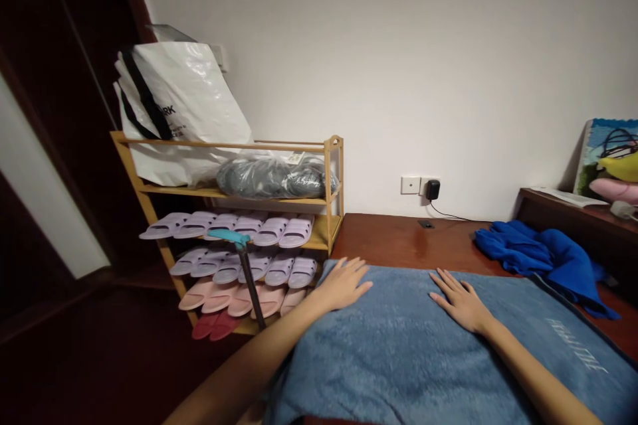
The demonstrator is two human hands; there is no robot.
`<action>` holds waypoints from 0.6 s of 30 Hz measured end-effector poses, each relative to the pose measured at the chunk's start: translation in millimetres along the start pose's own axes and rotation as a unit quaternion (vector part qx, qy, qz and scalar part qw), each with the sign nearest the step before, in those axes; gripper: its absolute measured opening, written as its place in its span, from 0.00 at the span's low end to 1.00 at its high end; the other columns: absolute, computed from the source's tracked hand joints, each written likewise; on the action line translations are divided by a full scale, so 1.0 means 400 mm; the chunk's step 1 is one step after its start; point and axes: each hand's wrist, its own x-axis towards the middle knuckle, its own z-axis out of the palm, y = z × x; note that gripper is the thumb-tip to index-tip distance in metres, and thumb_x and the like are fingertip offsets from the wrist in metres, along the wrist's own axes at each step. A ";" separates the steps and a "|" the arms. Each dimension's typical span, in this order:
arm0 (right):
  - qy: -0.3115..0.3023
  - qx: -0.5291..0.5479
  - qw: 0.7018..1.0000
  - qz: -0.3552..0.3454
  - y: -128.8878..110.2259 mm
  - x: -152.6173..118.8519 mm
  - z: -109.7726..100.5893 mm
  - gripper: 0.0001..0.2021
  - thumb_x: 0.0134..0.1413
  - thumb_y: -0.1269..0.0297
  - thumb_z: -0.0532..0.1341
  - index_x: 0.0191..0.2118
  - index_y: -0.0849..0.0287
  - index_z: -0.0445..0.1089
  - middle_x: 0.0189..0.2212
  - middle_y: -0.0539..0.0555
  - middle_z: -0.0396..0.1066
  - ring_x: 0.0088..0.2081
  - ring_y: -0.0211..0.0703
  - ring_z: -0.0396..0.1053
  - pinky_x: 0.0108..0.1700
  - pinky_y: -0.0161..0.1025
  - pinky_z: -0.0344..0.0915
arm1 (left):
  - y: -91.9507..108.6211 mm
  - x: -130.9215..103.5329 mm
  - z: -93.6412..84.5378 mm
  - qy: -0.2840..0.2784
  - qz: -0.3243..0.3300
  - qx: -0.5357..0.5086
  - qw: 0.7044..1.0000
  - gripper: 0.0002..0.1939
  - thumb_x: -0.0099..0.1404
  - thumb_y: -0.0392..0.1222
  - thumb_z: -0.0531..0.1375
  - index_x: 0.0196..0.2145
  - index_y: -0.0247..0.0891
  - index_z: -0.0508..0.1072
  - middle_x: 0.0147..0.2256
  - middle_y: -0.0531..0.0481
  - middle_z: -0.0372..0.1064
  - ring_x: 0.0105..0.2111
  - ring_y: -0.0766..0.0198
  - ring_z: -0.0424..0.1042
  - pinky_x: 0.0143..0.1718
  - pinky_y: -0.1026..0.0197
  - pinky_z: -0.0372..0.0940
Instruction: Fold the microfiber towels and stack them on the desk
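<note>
A grey-blue towel (393,332) with pale lettering on its right part lies spread over a reddish-brown table (389,239), and its near left part hangs over the edge. On the towel's far left corner my left hand (343,284) rests flat, fingers stretched out. My right hand (459,300) lies flat near the far edge, right of the middle, with its fingers slightly spread. Neither hand grips anything. The cloth shows soft wrinkles toward the near side.
A crumpled bright blue cloth (543,252) lies at the table's right. Left of the table stands a wooden shoe rack (329,212) with several slippers (296,231), a white bag (189,99) and a plastic-wrapped bundle (274,176). A blue-topped handle (229,236) stands before it. A black plug (432,190) sits in the wall.
</note>
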 end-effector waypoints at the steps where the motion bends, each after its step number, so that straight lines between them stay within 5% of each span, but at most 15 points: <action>1: 0.000 -0.001 1.000 0.000 0.000 0.000 0.000 0.35 0.56 0.35 0.36 0.65 0.45 0.42 0.66 0.48 0.35 0.66 0.42 0.33 0.64 0.53 0.39 | 0.018 0.029 0.007 -0.001 0.020 -0.009 1.000 0.26 0.71 0.54 0.42 0.60 0.39 0.58 0.62 0.43 0.52 0.62 0.54 0.49 0.61 0.47 0.42; 4: 0.001 -0.007 1.000 -0.002 -0.002 -0.001 -0.001 0.35 0.56 0.35 0.36 0.65 0.45 0.42 0.66 0.48 0.35 0.66 0.41 0.34 0.64 0.53 0.40 | 0.049 0.102 0.045 -0.048 0.067 -0.044 0.996 0.28 0.72 0.53 0.40 0.64 0.39 0.49 0.65 0.46 0.43 0.65 0.59 0.40 0.62 0.51 0.40; 8: 0.011 -0.018 1.000 -0.010 -0.005 -0.004 -0.001 0.34 0.57 0.36 0.36 0.65 0.45 0.43 0.65 0.48 0.37 0.66 0.41 0.36 0.63 0.53 0.42 | 0.036 0.131 0.092 -0.083 0.058 -0.055 0.993 0.31 0.70 0.58 0.42 0.65 0.41 0.48 0.65 0.46 0.43 0.64 0.58 0.41 0.62 0.48 0.40; 14: 0.045 -0.032 0.998 -0.020 -0.009 -0.002 -0.013 0.33 0.58 0.38 0.38 0.65 0.47 0.45 0.65 0.50 0.39 0.65 0.44 0.38 0.63 0.55 0.44 | 0.041 0.142 0.083 -0.088 0.037 -0.020 0.995 0.30 0.67 0.58 0.47 0.62 0.42 0.54 0.64 0.46 0.48 0.63 0.52 0.46 0.60 0.41 0.41; 18: 0.126 -0.079 0.989 -0.026 -0.069 -0.043 -0.038 0.35 0.60 0.42 0.42 0.64 0.61 0.48 0.66 0.58 0.35 0.66 0.48 0.31 0.64 0.55 0.35 | 0.093 0.181 0.089 -0.061 0.017 -0.014 0.998 0.28 0.69 0.49 0.44 0.63 0.35 0.52 0.64 0.40 0.44 0.64 0.51 0.41 0.61 0.40 0.33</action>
